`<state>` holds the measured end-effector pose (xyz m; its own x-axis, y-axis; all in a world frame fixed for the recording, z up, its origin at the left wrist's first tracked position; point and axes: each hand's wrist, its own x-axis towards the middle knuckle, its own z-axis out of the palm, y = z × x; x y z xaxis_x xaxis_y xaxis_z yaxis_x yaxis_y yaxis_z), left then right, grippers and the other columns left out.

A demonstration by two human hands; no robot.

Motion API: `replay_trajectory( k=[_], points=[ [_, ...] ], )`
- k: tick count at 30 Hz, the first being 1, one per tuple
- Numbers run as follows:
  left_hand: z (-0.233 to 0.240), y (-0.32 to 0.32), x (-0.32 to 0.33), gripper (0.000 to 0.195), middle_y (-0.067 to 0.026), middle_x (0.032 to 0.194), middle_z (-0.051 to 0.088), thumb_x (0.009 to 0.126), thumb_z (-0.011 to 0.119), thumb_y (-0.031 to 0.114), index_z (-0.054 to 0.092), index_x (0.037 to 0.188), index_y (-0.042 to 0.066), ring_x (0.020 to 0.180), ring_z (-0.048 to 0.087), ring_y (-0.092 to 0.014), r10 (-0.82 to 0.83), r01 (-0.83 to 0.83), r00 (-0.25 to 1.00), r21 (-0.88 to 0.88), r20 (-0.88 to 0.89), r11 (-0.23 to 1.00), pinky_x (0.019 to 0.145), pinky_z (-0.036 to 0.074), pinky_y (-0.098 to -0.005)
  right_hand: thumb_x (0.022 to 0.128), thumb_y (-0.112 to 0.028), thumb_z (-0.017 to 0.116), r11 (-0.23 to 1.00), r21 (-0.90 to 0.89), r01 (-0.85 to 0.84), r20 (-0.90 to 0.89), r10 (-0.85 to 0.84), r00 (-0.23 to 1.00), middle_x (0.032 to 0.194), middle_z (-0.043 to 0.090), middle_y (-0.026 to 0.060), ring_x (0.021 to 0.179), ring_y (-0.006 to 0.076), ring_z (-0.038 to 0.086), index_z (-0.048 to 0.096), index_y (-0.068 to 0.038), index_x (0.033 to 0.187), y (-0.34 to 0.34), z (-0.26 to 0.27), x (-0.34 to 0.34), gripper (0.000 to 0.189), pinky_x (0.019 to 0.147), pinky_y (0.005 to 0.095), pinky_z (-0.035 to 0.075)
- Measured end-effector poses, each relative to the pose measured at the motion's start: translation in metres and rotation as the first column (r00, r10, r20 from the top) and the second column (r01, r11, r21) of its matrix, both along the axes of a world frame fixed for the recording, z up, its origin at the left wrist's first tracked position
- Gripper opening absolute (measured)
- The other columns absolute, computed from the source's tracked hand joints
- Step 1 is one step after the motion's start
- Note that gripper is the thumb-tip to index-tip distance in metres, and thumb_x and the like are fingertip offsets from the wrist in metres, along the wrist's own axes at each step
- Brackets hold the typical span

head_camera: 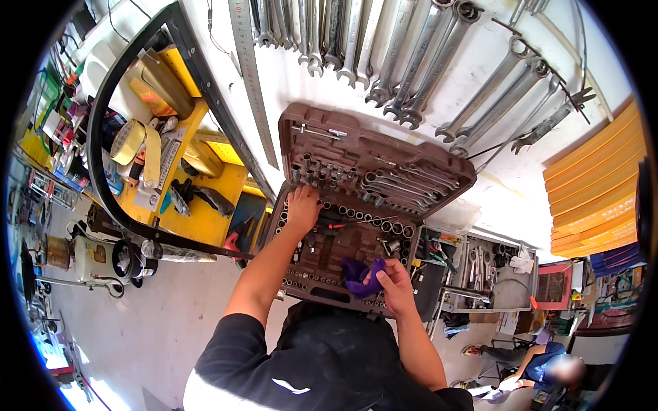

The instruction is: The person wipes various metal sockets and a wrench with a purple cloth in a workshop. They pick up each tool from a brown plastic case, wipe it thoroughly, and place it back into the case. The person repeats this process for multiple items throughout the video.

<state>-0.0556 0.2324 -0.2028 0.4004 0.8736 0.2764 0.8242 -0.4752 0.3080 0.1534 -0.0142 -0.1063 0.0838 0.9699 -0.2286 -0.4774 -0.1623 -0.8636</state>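
A brown socket-set case [329, 251] lies open before me, its lid [370, 146] leaning back against the white wall. My left hand [302, 208] reaches to the far left corner of the lower half, beside a row of chrome sockets [354, 212]. Its fingertips are hidden, so I cannot tell whether it grips anything. A purple cloth [362, 277] is pinched in my right hand [398, 287] over the front right of the case. A screwdriver with a red and black handle [334, 226] lies across the tray. Combination wrenches [406, 187] and more sockets sit in the lid.
Many wrenches [421, 61] hang on the wall behind the case, near a steel ruler [252, 77]. At left, a yellow shelf [205, 205] holds masking tape [128, 141] and cans. Tool drawers [493, 277] stand open at right. A person [545, 365] sits at lower right.
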Motion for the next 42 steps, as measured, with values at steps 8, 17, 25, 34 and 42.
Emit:
replay_trajectory(
  k=[8, 17, 25, 34, 42],
  points=[
    [0.092, -0.072, -0.003, 0.021, -0.0109, 0.111, 0.069, 0.090, 0.062, -0.001, 0.060, 0.110, 0.001, 0.106, 0.067, -0.024, -0.029, 0.323, 0.610, -0.215, 0.792, 0.922, 0.095, 0.050, -0.0403, 0.094, -0.001, 0.064, 0.997, 0.060, -0.048, 0.438, 0.017, 0.899, 0.101, 0.066, 0.0087, 0.080, 0.0107, 0.060, 0.054, 0.000, 0.121, 0.007, 0.055, -0.010, 0.029, 0.073, 0.0255, 0.050],
    [0.186, -0.166, -0.005, 0.039, -0.0143, 0.118, 0.063, 0.092, 0.064, -0.004, 0.048, 0.127, 0.003, 0.111, 0.065, -0.024, 0.162, 0.805, -0.121, 0.002, 0.979, 0.593, 0.092, 0.057, -0.0373, 0.090, 0.000, 0.067, 0.931, 0.352, -0.093, 0.550, -0.125, 0.826, 0.103, 0.066, 0.0113, 0.087, 0.0141, 0.062, 0.060, 0.002, 0.112, -0.005, 0.127, -0.025, 0.023, 0.076, 0.0266, 0.051],
    [0.203, -0.192, -0.018, 0.046, -0.0178, 0.122, 0.064, 0.082, 0.072, -0.010, 0.055, 0.124, 0.000, 0.111, 0.066, -0.023, -0.001, 0.689, 0.172, -0.120, 0.985, 0.715, 0.096, 0.055, -0.0365, 0.081, 0.002, 0.074, 0.855, 0.508, -0.109, 0.674, -0.315, 0.668, 0.095, 0.070, 0.0149, 0.084, 0.0246, 0.069, 0.067, 0.003, 0.103, -0.024, 0.146, -0.042, 0.023, 0.076, 0.0303, 0.053],
    [0.236, -0.201, -0.026, 0.034, -0.0119, 0.112, 0.070, 0.072, 0.079, -0.003, 0.072, 0.105, 0.004, 0.096, 0.070, -0.026, -0.386, 0.407, 0.623, 0.140, 0.680, 0.903, 0.082, 0.056, -0.0335, 0.077, 0.001, 0.075, 0.780, 0.592, -0.202, 0.786, -0.504, 0.358, 0.085, 0.069, 0.0116, 0.071, 0.0259, 0.064, 0.071, -0.003, 0.104, -0.032, 0.152, -0.047, 0.027, 0.064, 0.0336, 0.051],
    [0.226, -0.197, -0.033, 0.035, -0.0122, 0.104, 0.072, 0.072, 0.080, -0.001, 0.070, 0.106, 0.001, 0.088, 0.070, -0.028, -0.616, 0.545, 0.585, 0.308, 0.527, 0.780, 0.074, 0.056, -0.0358, 0.079, -0.006, 0.076, 0.758, 0.476, -0.446, 0.878, -0.384, 0.285, 0.082, 0.067, 0.0087, 0.068, 0.0258, 0.061, 0.071, -0.006, 0.101, -0.029, 0.168, -0.029, 0.022, 0.063, 0.0336, 0.050]
  ],
)
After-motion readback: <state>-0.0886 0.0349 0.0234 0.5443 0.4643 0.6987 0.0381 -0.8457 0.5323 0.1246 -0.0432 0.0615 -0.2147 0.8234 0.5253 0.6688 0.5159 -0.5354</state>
